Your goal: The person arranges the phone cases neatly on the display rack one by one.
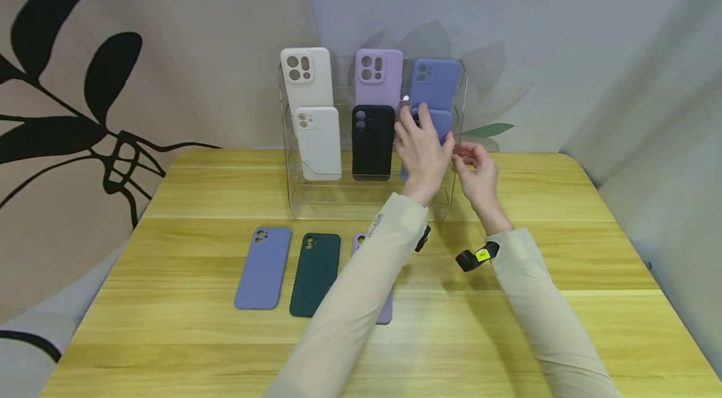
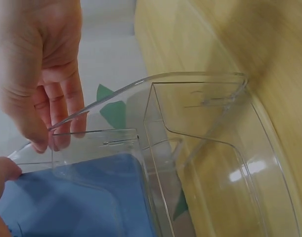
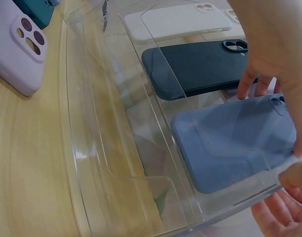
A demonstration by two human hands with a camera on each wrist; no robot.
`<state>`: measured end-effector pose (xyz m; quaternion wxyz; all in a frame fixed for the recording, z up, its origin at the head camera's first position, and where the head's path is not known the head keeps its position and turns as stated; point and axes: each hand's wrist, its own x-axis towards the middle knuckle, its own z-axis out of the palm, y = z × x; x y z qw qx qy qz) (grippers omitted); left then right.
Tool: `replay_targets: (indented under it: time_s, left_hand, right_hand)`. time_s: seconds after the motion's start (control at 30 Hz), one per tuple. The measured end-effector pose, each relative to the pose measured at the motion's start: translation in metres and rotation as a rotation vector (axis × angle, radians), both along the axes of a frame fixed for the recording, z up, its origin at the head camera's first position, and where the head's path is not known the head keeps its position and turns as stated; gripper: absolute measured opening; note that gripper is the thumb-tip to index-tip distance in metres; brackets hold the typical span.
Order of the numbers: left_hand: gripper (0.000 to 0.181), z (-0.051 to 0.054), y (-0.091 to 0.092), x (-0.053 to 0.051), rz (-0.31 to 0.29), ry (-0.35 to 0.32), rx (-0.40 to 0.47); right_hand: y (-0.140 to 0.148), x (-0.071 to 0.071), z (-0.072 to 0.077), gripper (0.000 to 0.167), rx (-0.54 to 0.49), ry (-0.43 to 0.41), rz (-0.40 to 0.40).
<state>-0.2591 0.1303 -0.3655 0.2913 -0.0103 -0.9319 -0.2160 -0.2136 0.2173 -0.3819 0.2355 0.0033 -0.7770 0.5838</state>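
A blue phone case (image 3: 235, 138) leans in the middle tier of a clear acrylic display rack (image 1: 316, 210), at its right end. My left hand (image 1: 424, 153) holds this case by its side edges near the top, fingers on one edge and thumb on the other. My right hand (image 1: 479, 175) pinches the rack's right side panel, thumb on the inner face and fingers behind it. To the left of the held case stand a black case (image 1: 373, 144) and a white case (image 1: 319, 144). Behind it is another blue case (image 1: 434, 81).
The back tier also has a large white case (image 1: 310, 84) and a lilac case (image 1: 380, 88). In front of the rack, a periwinkle case (image 1: 263, 269), a dark green case (image 1: 316, 272) and a lilac case (image 3: 22, 49) lie on the wooden table (image 1: 186, 298). A curtain hangs behind.
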Motion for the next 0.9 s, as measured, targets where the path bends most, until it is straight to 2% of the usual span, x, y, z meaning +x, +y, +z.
replay_targets:
  time_s: [0.2, 0.37, 0.5, 0.6, 0.73, 0.9]
  left_hand:
    - [0.076, 0.001, -0.001, 0.005, -0.021, -0.03, -0.029]
    - [0.072, 0.005, -0.007, 0.008, -0.037, 0.055, -0.061]
    - [0.063, 0.012, -0.015, 0.012, -0.081, 0.15, -0.051]
    - [0.059, 0.018, -0.022, 0.014, -0.114, 0.191, -0.034]
    - [0.058, 0.022, -0.031, 0.017, -0.141, 0.205, -0.01]
    - [0.059, 0.022, -0.039, 0.02, -0.173, 0.196, 0.009]
  right_hand:
    - [0.0, 0.0, -0.001, 0.021, -0.019, 0.002, 0.003]
    - [-0.001, 0.001, -0.001, 0.021, 0.0, 0.002, -0.004]
    - [-0.002, 0.001, -0.001, 0.022, 0.001, 0.001, -0.007]
    - [-0.002, 0.0, -0.001, 0.022, -0.018, -0.005, -0.002]
    - [-0.003, 0.001, 0.0, 0.023, -0.041, -0.006, 0.006]
    - [-0.003, 0.001, -0.001, 0.023, -0.039, -0.002, 0.007]
